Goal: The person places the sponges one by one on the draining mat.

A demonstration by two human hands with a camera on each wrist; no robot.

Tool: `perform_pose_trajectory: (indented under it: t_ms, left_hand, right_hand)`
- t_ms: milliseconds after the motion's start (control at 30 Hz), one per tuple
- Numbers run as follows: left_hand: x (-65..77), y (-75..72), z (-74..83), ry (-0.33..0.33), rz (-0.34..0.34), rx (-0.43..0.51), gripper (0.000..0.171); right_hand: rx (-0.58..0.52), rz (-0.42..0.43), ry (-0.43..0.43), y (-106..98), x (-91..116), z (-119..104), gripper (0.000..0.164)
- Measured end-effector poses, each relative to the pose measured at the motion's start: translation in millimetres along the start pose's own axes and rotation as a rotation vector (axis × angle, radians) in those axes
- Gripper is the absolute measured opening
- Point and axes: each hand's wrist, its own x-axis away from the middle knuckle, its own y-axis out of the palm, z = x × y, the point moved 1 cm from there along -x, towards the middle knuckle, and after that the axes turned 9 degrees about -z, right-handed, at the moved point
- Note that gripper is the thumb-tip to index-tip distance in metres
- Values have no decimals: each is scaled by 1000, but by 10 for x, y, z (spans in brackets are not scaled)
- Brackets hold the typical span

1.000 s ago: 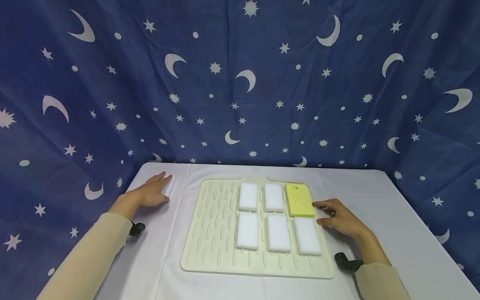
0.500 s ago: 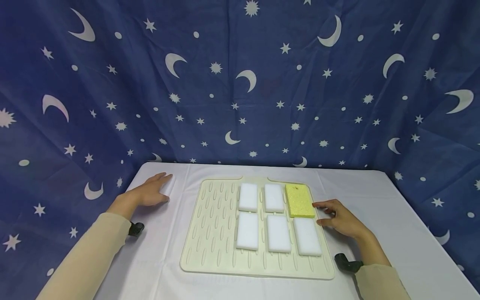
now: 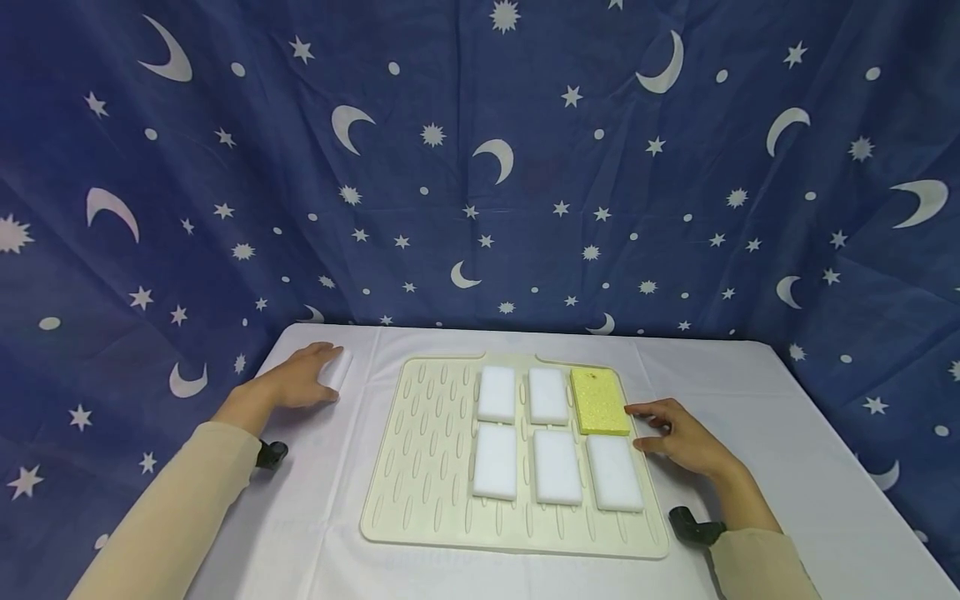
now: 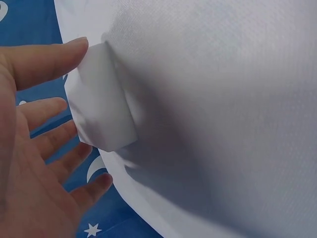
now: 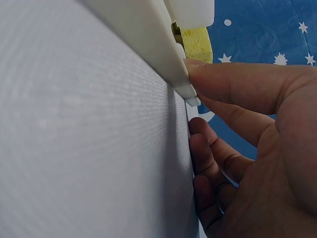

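Note:
On the far left of the table, my left hand (image 3: 300, 379) pinches a white sponge block (image 3: 335, 369) between the thumb and fingers. In the left wrist view the thumb lies at one corner of that white block (image 4: 101, 99), and the other fingers are spread behind it. My right hand (image 3: 686, 437) rests at the right edge of a cream ribbed mat (image 3: 420, 467), with thumb and index finger touching its rim. Beside those fingertips lies a yellow sponge (image 3: 600, 402). The right wrist view shows the remaining fingers (image 5: 203, 148) loosely bent, holding nothing.
Several white sponge blocks (image 3: 495, 462) lie in two rows on the mat's middle and right part, around the yellow sponge. The mat's left part shows bare ridges. A white cloth (image 3: 330, 517) covers the table. Behind hangs a dark blue curtain (image 3: 525, 250) with moons and stars.
My left fingers have drawn in around the white block, and more of the block shows between them. My right hand, the mat and the other sponges have stayed put.

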Motion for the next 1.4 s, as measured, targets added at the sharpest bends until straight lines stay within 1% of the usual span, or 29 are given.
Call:
perform_pose_trajectory:
  t_ms: [267,600,1067,1400]
  left_hand:
    - [13,-33,20,9,24,-25,87]
    - [19,-50,38,18,31,-28,87]
    - [12,-64,143,28,19,-47,88]
    - [-1,-61,238,35,24,-62,86]
  right_hand:
    - [1,-6,2,5,14,-14,61]
    - [3,-7,-3,10,7,-6,61]
    - [9,-9,-9,-9,15,-22,60]
    - [10,-2,-27,-11,4,-9,59]
